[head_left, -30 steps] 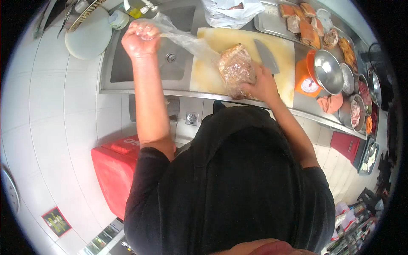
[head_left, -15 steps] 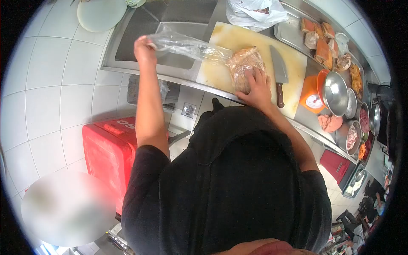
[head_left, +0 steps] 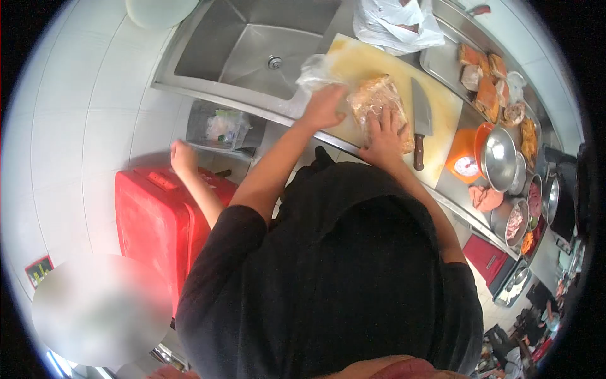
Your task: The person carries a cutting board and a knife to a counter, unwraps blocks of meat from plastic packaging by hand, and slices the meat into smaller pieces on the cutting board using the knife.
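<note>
A block of meat in clear plastic wrap lies on the yellowed white cutting board. My right hand rests flat on its near part with the fingers spread. Left of the block is my left hand, low over the board's left edge; its fingers are blurred, and whether they grip the wrap is unclear. Bunched loose plastic sits just beyond that hand. A knife with a brown handle lies on the board to the right of the meat.
Left is a steel sink. A white bag and a tray of meat pieces stand at the back. An orange scale and metal bowls are right. Another person's hand hovers above a red container.
My left hand has come right from over the sink toward the meat, and the stretched plastic has bunched up. Another person has come in at the left. The knife's handle, earlier hidden, now shows.
</note>
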Motion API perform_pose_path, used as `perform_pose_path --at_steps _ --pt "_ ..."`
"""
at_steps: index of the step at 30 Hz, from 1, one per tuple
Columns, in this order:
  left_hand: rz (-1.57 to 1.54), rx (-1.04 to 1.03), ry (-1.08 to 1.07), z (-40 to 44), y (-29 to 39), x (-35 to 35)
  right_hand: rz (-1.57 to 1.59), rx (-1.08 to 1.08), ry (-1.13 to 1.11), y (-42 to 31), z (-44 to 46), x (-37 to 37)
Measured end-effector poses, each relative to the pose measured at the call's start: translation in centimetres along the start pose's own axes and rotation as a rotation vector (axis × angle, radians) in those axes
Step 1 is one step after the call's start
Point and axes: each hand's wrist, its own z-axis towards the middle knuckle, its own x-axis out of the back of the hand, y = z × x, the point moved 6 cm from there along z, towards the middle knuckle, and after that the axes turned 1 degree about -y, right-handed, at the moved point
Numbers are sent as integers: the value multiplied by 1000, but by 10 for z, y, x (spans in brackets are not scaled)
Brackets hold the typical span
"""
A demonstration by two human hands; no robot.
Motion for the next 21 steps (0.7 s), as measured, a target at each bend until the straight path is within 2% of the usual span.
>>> perform_pose_path --at_steps 2,4,6,8,14,17,18,20,21 --pt "49 -59 18 0 -13 -17 6 15 -19 6 1 0" --pt "37 39 59 3 -31 -32 37 47 2 7 3 -2" --pt "71 120 -110 8 -41 -42 70 62 45 4 3 -3" --pt "-64 292 -79 12 -48 -48 79 47 81 5 1 0" --pt "-547 417 -40 18 -70 -76 151 35 164 9 -2 5" --pt "-682 12 230 20 -51 -70 279 68 228 16 -9 13" --pt "-827 36 205 22 -47 -69 324 92 252 17 -11 17" --pt "-965 257 130 22 -17 -51 400 102 298 30 -16 21" --pt "-930 446 86 23 4 -30 473 128 350 42 -16 19"
